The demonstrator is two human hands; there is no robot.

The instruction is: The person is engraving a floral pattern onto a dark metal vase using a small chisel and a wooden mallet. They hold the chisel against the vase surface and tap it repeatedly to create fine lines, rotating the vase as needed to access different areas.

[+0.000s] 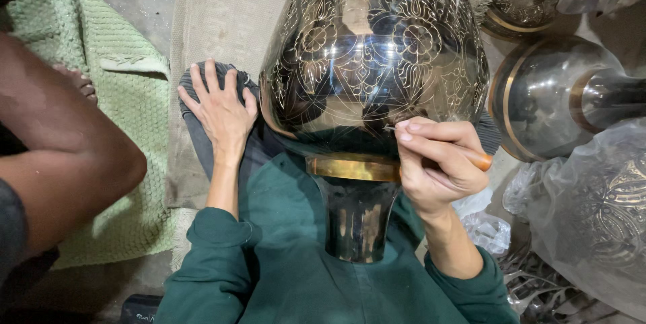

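- The large engraved metal vase (373, 61) lies on its side in the person's lap, its dark polished belly covered in fine floral line work.
- Its long axis runs straight away from the person: the narrow dark foot (356, 220) and brass band (350, 168) point toward the body, and the wide belly swells upward in the frame, away from it.
- The right hand (437, 162) is the nearer one to the work. It is closed around a thin engraving tool with an orange handle (479, 160), pinched between thumb and fingers, with its fine tip touching the lower belly just above the brass band.
- The left hand (219, 112) holds nothing. It lies flat with fingers spread on a dark cloth (195, 132), just beside the vase's left flank; whether it touches the metal I cannot tell.
- Both arms wear green sleeves (215, 257).
- To the left, a pale green mat (121, 88) lies on the floor, with another person's bare arm (67, 162) over it.
- To the right stand more polished metal vessels (558, 95), and lower down one wrapped in clear plastic (592, 209).
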